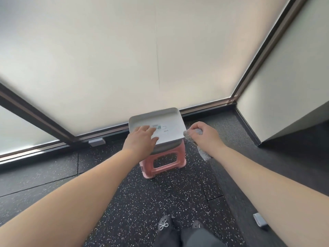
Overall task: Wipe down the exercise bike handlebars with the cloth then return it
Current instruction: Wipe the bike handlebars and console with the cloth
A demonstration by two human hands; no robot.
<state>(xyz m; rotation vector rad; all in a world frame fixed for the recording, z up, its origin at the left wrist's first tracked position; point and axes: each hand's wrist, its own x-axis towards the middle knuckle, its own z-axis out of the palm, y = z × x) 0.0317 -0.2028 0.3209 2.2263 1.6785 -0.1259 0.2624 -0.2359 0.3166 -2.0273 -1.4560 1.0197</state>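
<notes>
Cloth (204,152) of grey, nubby weave hangs from the right hand (204,133), whose fingers are curled around its bunched upper part. Its long axis runs roughly up and down: the gathered top sits at the knuckles just beside the right edge of a tray (170,122), and the loose tail droops below the wrist toward the floor (142,202), ending in a soft, ragged corner.

The left hand (142,138) lies flat with fingers straight and spread on the tray's near left part, covering a small printed label (157,127). The two hands are apart, one at each side of the tray.

The tray is pale grey, smooth and matte, a shallow rectangle with rounded corners and a low raised rim; its far edge is tilted up toward the window. It sits on a small pink plastic stool (162,163) with a grey top and a rounded rectangular cut-out in its side.

The floor is black rubber tile flecked with white, with straight seams between tiles. Behind the stool stand frosted glass panels (106,68) in dark metal frames. A small grey block (96,142) sits at the base of the frame.
</notes>
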